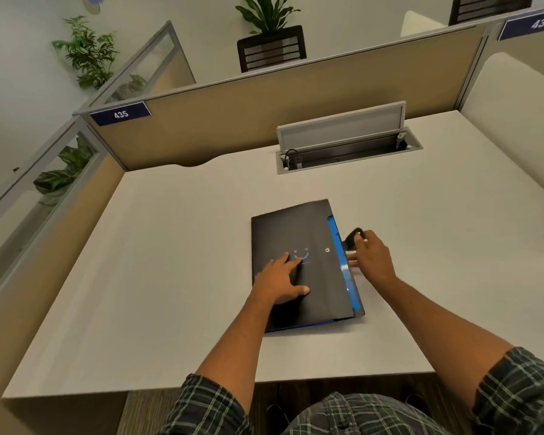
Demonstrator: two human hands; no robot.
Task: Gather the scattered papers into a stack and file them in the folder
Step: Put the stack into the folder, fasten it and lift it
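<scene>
A black folder (296,227) with a blue inner edge lies shut flat in the middle of the white desk (170,246). My left hand (281,277) rests palm down on its cover, fingers spread, beside a small blue smiley mark. My right hand (372,257) is at the folder's right edge, fingers curled around a black strap-like flap (354,237) that sticks out there. A thin strip of white paper (354,262) shows under that hand at the folder's edge. No loose papers are visible on the desk.
An open cable tray (346,155) with a raised grey lid sits in the desk behind the folder. Tan cubicle partitions (264,114) enclose the desk at the back and left. Potted plants and a black chair stand beyond the partition.
</scene>
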